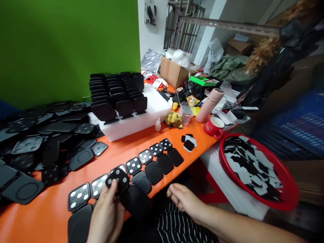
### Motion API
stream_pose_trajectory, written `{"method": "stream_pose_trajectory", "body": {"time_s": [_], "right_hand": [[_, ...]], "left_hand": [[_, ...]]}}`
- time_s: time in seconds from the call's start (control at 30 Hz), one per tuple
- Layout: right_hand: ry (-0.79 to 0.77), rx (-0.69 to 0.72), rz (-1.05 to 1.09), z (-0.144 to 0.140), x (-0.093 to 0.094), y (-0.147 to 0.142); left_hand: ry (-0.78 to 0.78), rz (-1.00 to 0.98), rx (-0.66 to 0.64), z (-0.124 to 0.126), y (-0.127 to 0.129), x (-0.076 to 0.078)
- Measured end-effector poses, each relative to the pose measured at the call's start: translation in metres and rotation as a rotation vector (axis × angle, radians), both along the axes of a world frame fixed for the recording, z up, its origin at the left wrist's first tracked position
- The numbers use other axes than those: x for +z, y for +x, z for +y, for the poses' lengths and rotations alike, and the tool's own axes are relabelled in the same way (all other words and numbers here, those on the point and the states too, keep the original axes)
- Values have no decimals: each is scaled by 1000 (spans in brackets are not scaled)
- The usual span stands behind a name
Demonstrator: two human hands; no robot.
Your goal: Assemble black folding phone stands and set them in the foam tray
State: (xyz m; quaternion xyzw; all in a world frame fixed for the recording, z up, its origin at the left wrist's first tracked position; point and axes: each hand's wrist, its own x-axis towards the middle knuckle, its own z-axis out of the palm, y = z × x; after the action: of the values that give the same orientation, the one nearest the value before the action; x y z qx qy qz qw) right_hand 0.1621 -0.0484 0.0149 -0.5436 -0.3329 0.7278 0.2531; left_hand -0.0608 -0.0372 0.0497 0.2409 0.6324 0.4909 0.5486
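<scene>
- The left hand (107, 216) is gripping a black folding holder (128, 190) at the near edge of the orange surface (157, 138), thumb pressing on its square plate with white dots (117, 178); the fingers are closed around the piece.
- The right hand (183, 199) is hovering just off the near edge of the surface, over a striped garment (177, 226); its fingers are curling loosely and holding nothing that can be seen.
- A row of matching holders (144, 162) is lying open along the near edge, running diagonally from beside the left hand towards the far right, each showing a dotted plate behind a plain black pad.
- A small stack of black pads with white backing (189, 141) is resting just beyond the far end of the row.
- A loose heap of black holders (37, 141) is covering the left part of the surface.
- Upright holders (116, 94) are standing in ranks on a white foam block (141, 118).
- A red mug (214, 126) and a pink cylinder (210, 104) are sitting near the right end.
- A red basin (286, 195) holding black and white scraps is standing to the right of the surface, lower down.
</scene>
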Motion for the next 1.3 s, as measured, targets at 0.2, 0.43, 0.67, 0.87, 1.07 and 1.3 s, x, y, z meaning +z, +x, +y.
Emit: {"method": "stream_pose_trajectory", "body": {"time_s": [0.2, 0.43, 0.67, 0.87, 1.07, 1.3], "right_hand": [[111, -188, -391, 24, -62, 59], [226, -49, -453, 34, -55, 80], [1074, 195, -1158, 88, -22, 117], [1330, 553, -1205, 154, -29, 127], [1288, 579, -1292, 175, -26, 145], [1205, 525, -1334, 173, -26, 143]], "left_hand": [[-98, -386, -64, 12, 36, -6], [-59, -515, -180, 32, 84, -11], [-107, -554, -162, 66, 118, -20], [-119, -572, -222, 100, 147, -26], [-92, -514, -227, 135, 182, -38], [64, -193, -344, 160, 204, -50]]}}
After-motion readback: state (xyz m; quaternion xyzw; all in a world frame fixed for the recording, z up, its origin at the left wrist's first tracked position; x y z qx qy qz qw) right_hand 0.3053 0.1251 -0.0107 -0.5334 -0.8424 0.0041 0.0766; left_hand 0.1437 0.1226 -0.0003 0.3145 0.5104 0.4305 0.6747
